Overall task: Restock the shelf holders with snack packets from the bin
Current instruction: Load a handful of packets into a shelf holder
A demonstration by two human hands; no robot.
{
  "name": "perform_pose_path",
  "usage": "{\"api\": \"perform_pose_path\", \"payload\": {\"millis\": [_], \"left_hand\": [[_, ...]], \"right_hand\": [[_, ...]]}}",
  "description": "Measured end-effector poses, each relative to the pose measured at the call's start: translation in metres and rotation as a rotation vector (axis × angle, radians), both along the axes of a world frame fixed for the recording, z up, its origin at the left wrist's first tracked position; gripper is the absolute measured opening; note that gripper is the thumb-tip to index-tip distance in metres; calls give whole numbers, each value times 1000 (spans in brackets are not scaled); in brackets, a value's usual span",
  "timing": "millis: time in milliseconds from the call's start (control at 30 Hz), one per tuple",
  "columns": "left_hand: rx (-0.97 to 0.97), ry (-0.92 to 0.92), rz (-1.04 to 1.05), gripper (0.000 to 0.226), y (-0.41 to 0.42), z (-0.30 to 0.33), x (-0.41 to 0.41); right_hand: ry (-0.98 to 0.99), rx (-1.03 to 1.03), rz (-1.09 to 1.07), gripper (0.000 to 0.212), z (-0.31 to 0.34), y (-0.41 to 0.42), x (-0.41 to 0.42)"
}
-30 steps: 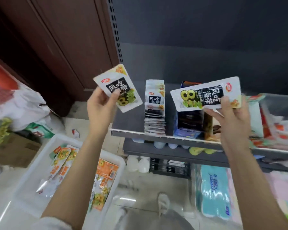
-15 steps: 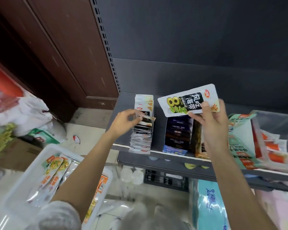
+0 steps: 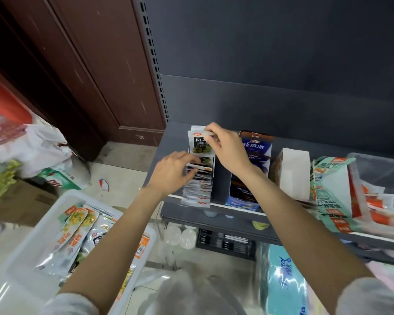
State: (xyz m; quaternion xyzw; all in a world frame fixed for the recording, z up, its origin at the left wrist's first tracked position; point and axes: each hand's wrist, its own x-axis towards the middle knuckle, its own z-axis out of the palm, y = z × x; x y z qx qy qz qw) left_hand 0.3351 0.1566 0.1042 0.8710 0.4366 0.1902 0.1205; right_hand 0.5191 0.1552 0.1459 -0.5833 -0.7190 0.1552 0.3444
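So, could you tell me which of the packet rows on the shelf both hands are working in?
The leftmost row of white-and-black packets; the left hand and right hand are both there.

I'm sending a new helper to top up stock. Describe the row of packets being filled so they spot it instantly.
On the grey shelf, find the leftmost holder. Its white-and-black seaweed packets stand in an overlapping row beside the dark blue box, and both hands are on it.

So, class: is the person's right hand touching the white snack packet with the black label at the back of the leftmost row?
Touching. The head view shows the right hand pinching the top edge of the white snack packet.
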Motion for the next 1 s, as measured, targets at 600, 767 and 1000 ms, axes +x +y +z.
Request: {"api": "perform_pose_path", "payload": {"millis": [600,767,1000], "left_hand": [[94,-187,63,26,-34,-1,-29],[201,-408,440,22,-88,-10,-112],[-328,-201,796,25,-136,-95,-285]], "right_hand": [[-487,-111,-109,28,-3,-13,-9],[-142,203,-139,20,20,-73,-73],[-183,-299,279,18,-86,-122,-234]]}}
